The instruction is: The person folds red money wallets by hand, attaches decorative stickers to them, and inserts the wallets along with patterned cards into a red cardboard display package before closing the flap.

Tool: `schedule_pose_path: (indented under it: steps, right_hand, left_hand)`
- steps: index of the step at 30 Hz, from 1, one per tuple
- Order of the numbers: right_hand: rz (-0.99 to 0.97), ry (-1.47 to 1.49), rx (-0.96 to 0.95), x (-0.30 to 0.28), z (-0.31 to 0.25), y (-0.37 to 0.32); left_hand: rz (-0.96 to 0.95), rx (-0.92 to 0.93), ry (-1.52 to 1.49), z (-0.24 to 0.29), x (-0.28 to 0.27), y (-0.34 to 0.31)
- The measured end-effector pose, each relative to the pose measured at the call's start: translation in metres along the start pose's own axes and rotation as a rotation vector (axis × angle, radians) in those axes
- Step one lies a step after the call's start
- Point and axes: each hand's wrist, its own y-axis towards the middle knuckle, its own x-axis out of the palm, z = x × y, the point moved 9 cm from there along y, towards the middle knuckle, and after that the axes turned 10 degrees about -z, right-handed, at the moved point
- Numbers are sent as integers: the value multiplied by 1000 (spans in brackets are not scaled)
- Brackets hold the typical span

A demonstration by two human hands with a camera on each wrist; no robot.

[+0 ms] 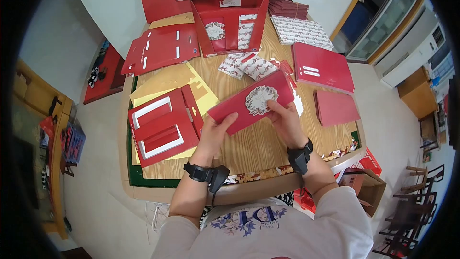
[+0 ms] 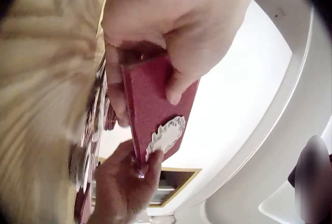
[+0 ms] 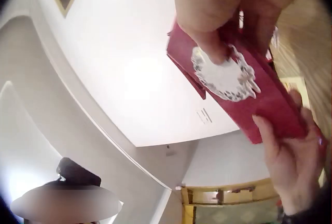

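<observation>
A red money wallet with a white wreath-shaped cutout on its face is held tilted above the table. My left hand grips its left end, thumb on the front and fingers behind. At the other end, my right hand pinches the wallet, its thumb pressed on the edge of the cutout. The left wrist view shows the wallet between both hands, fingers curled under it. In the right wrist view, the right thumb lies on the white cutout. White cutout pieces lie behind the right hand.
Left of the hands, a flat red box blank with windows rests on yellow card. A red display box stands at the back. Patterned cards lie before it. Red wallet stacks and a patterned stack are at right.
</observation>
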Motion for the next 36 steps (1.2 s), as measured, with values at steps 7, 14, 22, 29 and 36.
schedule_pose_path:
  steps: [7, 14, 22, 29, 36]
  right_hand:
    - [-71, -479, 207, -7, -9, 1]
    - [-11, -346, 232, -11, 6, 2]
    - [-14, -393, 58, -9, -12, 6]
    - [20, -390, -24, 1, -20, -1]
    - [-8, -386, -79, 16, -14, -7]
  left_hand:
    - [-160, -49, 191, 17, -10, -3]
    - [57, -145, -169, -10, -19, 0]
    - [-141, -395, 44, -16, -18, -5]
    - [-64, -274, 104, 17, -9, -9]
    - [74, -165, 21, 15, -10, -24]
